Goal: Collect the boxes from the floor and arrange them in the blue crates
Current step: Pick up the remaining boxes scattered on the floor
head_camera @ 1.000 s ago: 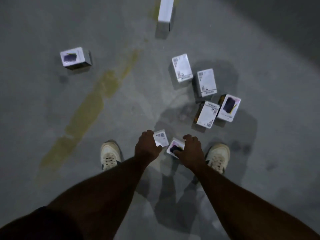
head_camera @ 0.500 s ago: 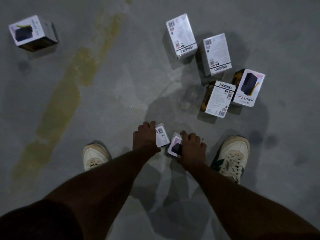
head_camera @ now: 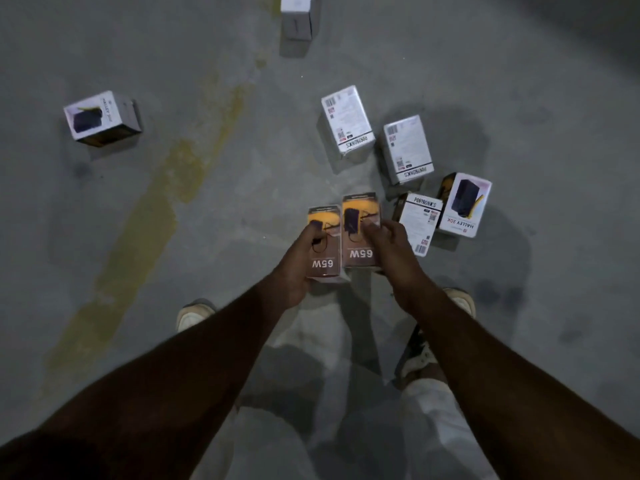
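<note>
We grip one 65W box per hand: left hand (head_camera: 299, 258) on left box (head_camera: 323, 252), right hand (head_camera: 389, 244) on right box (head_camera: 360, 233), edges touching. Four white boxes (head_camera: 408, 148) cluster far right; open concrete floor (head_camera: 207, 237) left.

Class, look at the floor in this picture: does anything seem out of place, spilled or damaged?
A long yellowish streak runs diagonally across the grey floor, like worn paint or a stain. Six boxes lie scattered at odd angles, one far off left. None looks damaged.

Grey concrete floor (head_camera: 180, 57) with a faded yellow stripe (head_camera: 152, 216) running diagonally. Four white boxes (head_camera: 408, 148) clustered right of centre, one lone box (head_camera: 102, 119) far left, another box (head_camera: 296, 17) at top edge. Two shoes (head_camera: 192, 315) planted near bottom.
</note>
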Available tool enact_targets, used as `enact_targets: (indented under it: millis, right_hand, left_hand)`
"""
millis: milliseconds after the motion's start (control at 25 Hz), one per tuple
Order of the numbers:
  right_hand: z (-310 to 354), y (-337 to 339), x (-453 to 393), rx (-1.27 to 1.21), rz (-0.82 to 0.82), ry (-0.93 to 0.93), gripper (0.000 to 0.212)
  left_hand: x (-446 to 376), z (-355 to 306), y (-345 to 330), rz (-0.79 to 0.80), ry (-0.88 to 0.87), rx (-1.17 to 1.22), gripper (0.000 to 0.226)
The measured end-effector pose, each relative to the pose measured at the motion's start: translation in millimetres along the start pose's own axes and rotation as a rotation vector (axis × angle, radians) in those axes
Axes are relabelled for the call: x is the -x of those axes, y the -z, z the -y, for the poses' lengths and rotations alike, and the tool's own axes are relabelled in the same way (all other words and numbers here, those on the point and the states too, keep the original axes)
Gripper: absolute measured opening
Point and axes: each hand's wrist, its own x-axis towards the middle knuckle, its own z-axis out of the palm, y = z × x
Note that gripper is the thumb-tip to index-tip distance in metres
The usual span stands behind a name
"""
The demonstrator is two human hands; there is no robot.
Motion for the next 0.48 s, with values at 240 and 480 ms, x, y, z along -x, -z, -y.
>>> enact_targets:
  millis: [240, 480]
  right_hand:
    - [15.7, 4.4, 5.0, 0.015, -0.071, 0.146, 0.059]
    - [11.4, 23.0, 5.4, 0.097, -0.128, 0.141, 0.055]
  left_hand:
    - [2.8, -16.3, -43.8, -0.221, -0.213, -0.444, 0.1]
    - [-9.8, -7.3, -82.8, -0.211, -0.139, -0.392, 0.151]
